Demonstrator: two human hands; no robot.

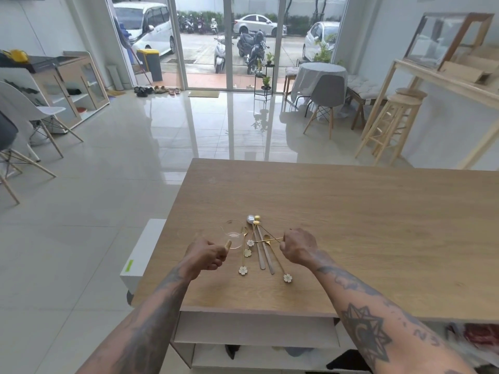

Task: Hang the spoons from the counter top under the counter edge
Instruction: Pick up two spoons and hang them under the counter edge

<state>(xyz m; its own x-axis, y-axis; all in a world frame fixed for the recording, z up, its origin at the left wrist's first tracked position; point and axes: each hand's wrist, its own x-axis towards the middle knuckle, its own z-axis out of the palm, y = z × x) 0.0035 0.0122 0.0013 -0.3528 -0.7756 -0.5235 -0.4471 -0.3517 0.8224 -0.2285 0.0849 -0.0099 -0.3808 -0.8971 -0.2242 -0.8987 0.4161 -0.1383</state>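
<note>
Spoons (259, 247) lie in a loose, crossed heap on the wooden table (351, 225), near its front left part and just beyond both of your hands. Most are thin gold ones with pale flower-shaped ends; two plainer, darker handles run side by side through the middle of the heap, and a silver bowl sits at its far end beside two small gold bowls.

Your left hand (206, 256) is curled closed, its fingers (216, 261) clenched around one gold spoon (228, 244), of which only the tip shows, sticking out above the knuckles. That tip sits in front of a clear glass (232, 234), which stands upright on the table just left of the heap.

Your right hand (298, 248) is also closed, pinching the end of another gold spoon (270, 240) that lies almost level across the heap, pointing left toward a flower end. You cannot tell from here whether that spoon is lifted clear of the others or resting on them.

Below the near table edge, a pale shelf (255, 329) shows, with darker things under it too dim to make out.
</note>
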